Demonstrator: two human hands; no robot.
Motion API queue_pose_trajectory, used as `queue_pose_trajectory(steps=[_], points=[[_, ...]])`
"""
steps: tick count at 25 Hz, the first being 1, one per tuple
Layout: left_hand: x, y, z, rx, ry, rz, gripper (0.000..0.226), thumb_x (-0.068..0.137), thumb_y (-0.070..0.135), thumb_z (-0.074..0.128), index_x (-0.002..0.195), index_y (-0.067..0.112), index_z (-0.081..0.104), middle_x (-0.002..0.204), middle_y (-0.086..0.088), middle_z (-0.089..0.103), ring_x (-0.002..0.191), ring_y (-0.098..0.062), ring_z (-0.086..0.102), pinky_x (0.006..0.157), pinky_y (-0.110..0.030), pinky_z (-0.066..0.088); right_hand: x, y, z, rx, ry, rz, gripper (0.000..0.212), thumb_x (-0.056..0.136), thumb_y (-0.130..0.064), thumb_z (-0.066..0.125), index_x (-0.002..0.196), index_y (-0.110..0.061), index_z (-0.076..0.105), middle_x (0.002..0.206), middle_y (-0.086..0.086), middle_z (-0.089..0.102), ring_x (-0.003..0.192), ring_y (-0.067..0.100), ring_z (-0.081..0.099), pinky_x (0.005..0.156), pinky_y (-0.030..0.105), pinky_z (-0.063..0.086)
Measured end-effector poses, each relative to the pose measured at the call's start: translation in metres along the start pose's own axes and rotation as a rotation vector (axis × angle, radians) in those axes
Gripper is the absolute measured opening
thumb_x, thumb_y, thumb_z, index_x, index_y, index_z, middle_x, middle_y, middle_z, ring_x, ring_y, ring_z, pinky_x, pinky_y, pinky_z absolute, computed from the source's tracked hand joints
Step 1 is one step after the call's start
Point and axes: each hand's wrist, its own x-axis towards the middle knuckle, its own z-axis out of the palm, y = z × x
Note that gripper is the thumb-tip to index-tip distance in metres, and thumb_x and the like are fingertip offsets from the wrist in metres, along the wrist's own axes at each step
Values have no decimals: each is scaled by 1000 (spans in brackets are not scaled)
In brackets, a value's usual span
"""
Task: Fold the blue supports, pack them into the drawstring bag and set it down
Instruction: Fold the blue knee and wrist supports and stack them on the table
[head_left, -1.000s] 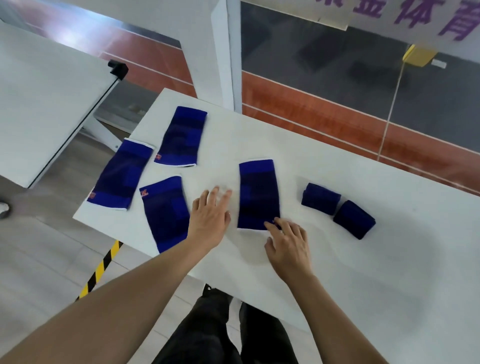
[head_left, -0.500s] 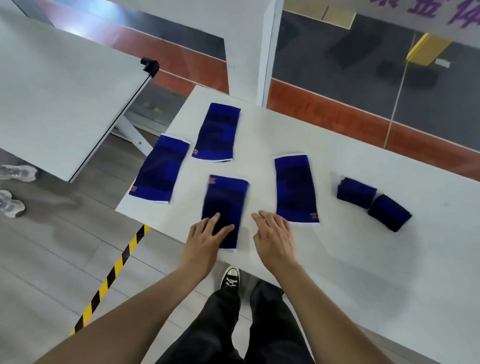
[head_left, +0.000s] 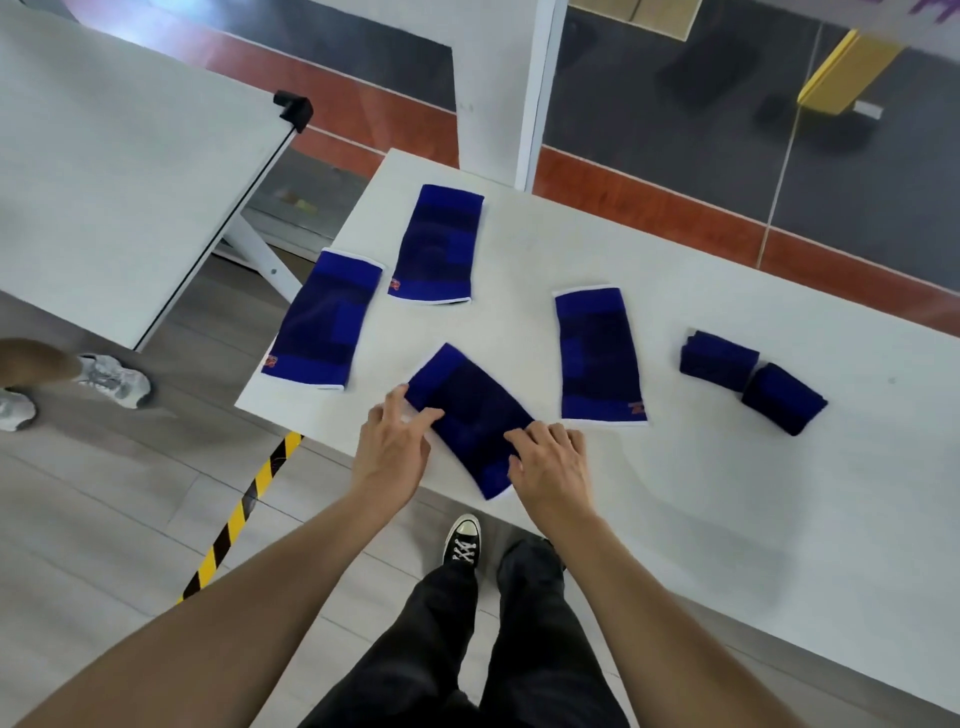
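Several blue supports lie on the white table (head_left: 675, 499). The nearest blue support (head_left: 470, 415) lies slanted by the front edge. My left hand (head_left: 389, 449) pinches its upper left corner between thumb and fingers. My right hand (head_left: 550, 465) holds its lower right edge with bent fingers. Three more lie flat: one at the left edge (head_left: 324, 322), one at the back (head_left: 439, 244), one to the right (head_left: 597, 356). Two folded supports (head_left: 719, 360) (head_left: 783, 399) sit side by side further right. No drawstring bag is in view.
A second white table (head_left: 114, 171) stands to the left across a gap. Black-and-yellow tape (head_left: 239, 514) runs on the floor. Another person's shoes (head_left: 111, 376) are at the left. My legs and shoe (head_left: 462, 540) are below the table's front edge.
The nearest support has turned from upright to slanted under my hands. My right hand moved from the table beside it onto its lower edge; my left shifted to its upper corner.
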Motion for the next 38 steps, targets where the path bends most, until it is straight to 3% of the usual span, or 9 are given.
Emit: queue_pose_trajectory(steps=[2,6,10,14,18,20,26,31,38], points=[[6,4,-3,-112,9,-40,45,94,2,54,134,23,55,153,-17,31,111,-34,52,93,-46,50,1,2,-4,2,20,78,30,90,-21,65,120,-21,65,109,2,64,99,25,57,91,39,41],[21,3,-7,-227,39,-140,48,97,9,53,143,18,39,135,-15,49,110,-34,50,89,-44,49,-4,4,-10,1,-31,239,35,93,-37,63,123,-20,56,113,1,60,104,25,54,94,39,39],[37,-2,-4,-261,31,-201,37,98,9,54,134,13,51,125,-13,52,110,-34,51,89,-41,45,-3,3,-12,143,-42,356,28,93,-34,64,117,-21,58,115,0,58,107,23,51,97,36,34],[52,12,-9,-371,61,-166,22,97,5,51,115,15,60,114,-7,50,97,-28,59,88,-38,50,-7,18,-19,262,6,328,4,98,-23,58,101,-22,57,102,-3,61,98,20,53,93,35,36],[86,47,-22,-423,115,-30,19,99,11,52,110,23,60,107,-4,59,91,-23,60,85,-38,53,-12,39,-30,425,48,344,10,102,-20,50,95,-25,46,83,-11,58,72,9,51,86,36,41],[108,68,-27,-448,114,46,21,99,14,52,112,25,65,104,-1,61,89,-20,62,87,-41,54,-11,53,-38,462,97,387,9,103,-19,50,96,-24,47,78,-12,56,67,6,49,83,34,42],[165,134,-30,-484,72,127,26,100,15,51,115,24,70,100,3,54,88,-18,62,84,-42,58,7,99,-58,486,169,445,8,103,-22,51,96,-25,47,77,-9,61,70,9,54,84,33,41],[199,162,-17,-442,35,116,15,95,15,57,106,20,65,100,2,62,87,-20,62,85,-44,54,23,128,-57,470,157,474,4,101,-23,55,99,-23,51,81,-7,65,75,16,59,85,34,40],[216,174,1,-349,31,78,9,95,18,60,101,19,66,106,4,67,100,-19,56,80,-28,43,28,146,-53,463,174,463,5,101,-21,56,97,-20,53,80,-7,63,73,17,57,80,32,36]])
